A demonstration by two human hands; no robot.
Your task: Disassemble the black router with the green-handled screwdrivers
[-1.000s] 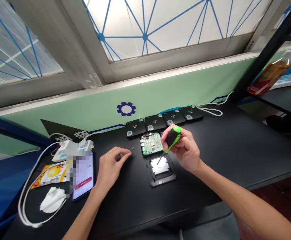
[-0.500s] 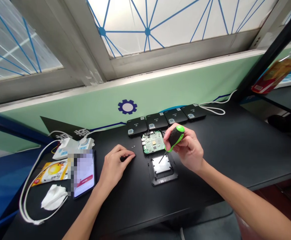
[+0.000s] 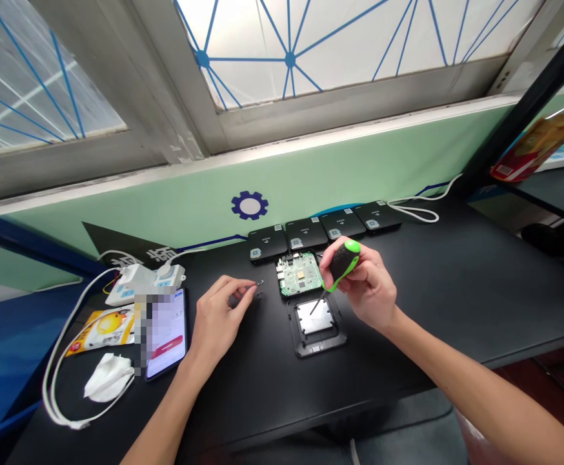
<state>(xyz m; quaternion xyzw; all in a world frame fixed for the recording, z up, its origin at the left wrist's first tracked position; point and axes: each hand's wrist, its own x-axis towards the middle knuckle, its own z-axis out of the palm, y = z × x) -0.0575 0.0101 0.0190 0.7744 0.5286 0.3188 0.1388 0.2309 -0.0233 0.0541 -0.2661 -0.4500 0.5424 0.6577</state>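
My right hand [image 3: 366, 284] is wrapped around a black and green screwdriver [image 3: 342, 263]. Its thin shaft slants down over the silver metal plate [image 3: 315, 315] set in a black square cover [image 3: 318, 349]; I cannot tell whether the tip touches. Just behind the cover lies an opened black box with a green circuit board [image 3: 300, 274]. My left hand [image 3: 221, 310] hovers low over the table, thumb and forefinger curved with a small gap between their tips and nothing visible in them. Several tiny screws [image 3: 261, 283] lie right beside those fingertips.
Several closed black boxes [image 3: 306, 232] stand in a row along the wall. On the left are a power strip [image 3: 168, 278], a phone [image 3: 170, 336], a yellow snack packet [image 3: 110, 328], a crumpled tissue [image 3: 109, 378] and a white cable [image 3: 50, 381]. A black shelf post [image 3: 519, 123] rises at the right.
My left hand has drawn back slightly from the table, its fingertips now apart, and small screws show beside them. My right hand keeps the screwdriver over the plate. The view has shifted slightly.
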